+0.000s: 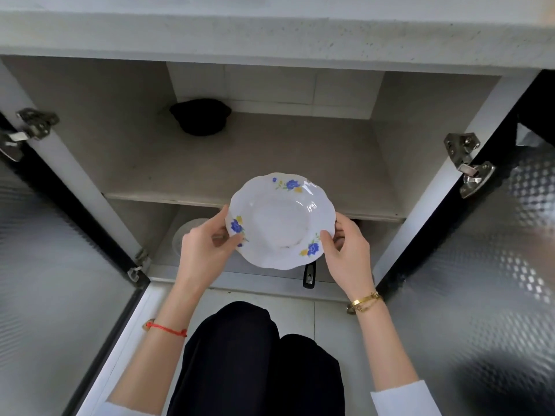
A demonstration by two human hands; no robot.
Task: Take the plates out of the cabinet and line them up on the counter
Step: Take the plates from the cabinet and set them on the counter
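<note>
White with blue flowers on its rim, the plate (280, 220) is held in front of the open cabinet (270, 151), level with its shelf edge. The left hand (204, 250) grips its left rim, the right hand (345, 253) its right rim. Another plate (186, 235) sits below the shelf.

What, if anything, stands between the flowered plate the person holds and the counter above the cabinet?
Nothing visible does. Both the left hand and the right hand grip the plate in front of the open cabinet, outside its shelves. The space up to the counter edge looks open, and both doors are swung wide.
</note>
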